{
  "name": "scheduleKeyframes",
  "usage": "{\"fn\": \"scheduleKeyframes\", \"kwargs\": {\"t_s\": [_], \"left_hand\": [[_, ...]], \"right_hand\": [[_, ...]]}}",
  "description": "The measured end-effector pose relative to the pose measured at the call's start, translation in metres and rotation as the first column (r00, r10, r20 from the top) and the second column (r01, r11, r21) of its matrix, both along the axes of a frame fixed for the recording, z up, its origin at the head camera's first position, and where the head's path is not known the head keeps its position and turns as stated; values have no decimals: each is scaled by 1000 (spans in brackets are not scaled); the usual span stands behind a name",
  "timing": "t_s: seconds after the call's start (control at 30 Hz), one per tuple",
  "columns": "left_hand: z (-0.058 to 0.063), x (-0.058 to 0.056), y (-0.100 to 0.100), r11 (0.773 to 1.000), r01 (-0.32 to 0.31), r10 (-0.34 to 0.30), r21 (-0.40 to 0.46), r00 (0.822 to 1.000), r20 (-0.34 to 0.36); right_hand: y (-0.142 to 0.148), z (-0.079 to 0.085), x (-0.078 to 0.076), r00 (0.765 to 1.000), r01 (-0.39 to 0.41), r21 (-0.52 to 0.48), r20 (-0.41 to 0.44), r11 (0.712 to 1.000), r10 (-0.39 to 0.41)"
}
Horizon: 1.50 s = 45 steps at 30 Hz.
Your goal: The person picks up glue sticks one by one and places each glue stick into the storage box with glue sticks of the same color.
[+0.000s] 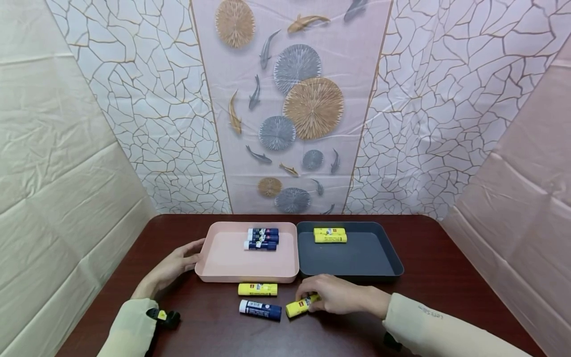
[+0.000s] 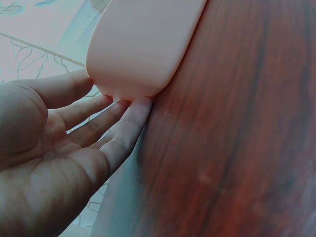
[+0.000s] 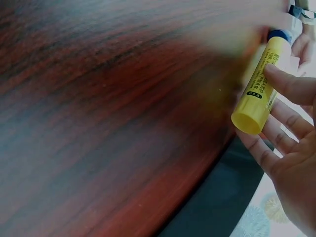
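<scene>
My left hand (image 1: 175, 264) touches the left wall of the pink tray (image 1: 223, 261). The left wrist view shows its fingertips (image 2: 142, 102) and thumb at the tray's end, fingers fairly straight. In front of the dark grey tray, my right hand (image 1: 335, 296) holds a yellow glue stick (image 1: 296, 309) between thumb and fingers, tilted close over the table. The thumb lies along the stick's printed side in the right wrist view. To its left are another yellow glue stick (image 1: 257, 289) and a dark blue glue stick with a white cap (image 1: 260, 310), both lying on the table.
Three dark blue glue sticks (image 1: 262, 238) lie in the pink tray's upper right part. Two yellow glue sticks (image 1: 330, 235) lie in the dark grey tray (image 1: 357, 260), which adjoins the pink one. Patterned cloth hangs behind the brown table (image 1: 428, 267).
</scene>
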<state>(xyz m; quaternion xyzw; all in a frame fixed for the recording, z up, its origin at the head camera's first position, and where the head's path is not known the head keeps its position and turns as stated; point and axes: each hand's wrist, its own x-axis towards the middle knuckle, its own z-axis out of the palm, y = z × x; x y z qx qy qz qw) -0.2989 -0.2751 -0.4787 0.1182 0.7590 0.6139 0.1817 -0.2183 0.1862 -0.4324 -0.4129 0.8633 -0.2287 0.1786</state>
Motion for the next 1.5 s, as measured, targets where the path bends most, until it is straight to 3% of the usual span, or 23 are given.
{"fn": "scheduleKeyframes", "kwargs": {"t_s": [0.27,0.57,0.93,1.17,1.5], "left_hand": [[0,0,0,1000,-6,6,-5,1000,-3],[-1,0,-1,1000,10,-10,11,1000,-8],[-1,0,-1,1000,11,-11,7,1000,-15],[-2,-1,-1,1000,14,-14,9,1000,-18],[-1,-1,0,1000,-1,1,-1,1000,-5]], "right_hand": [[2,11,-1,998,61,-49,1,997,-61],[11,22,-6,996,78,-82,-34,994,-81],[37,48,-30,974,191,-110,-105,975,-202],[54,51,-45,965,206,-137,-133,969,-224],[73,47,-67,948,250,-73,-184,965,-260]]}}
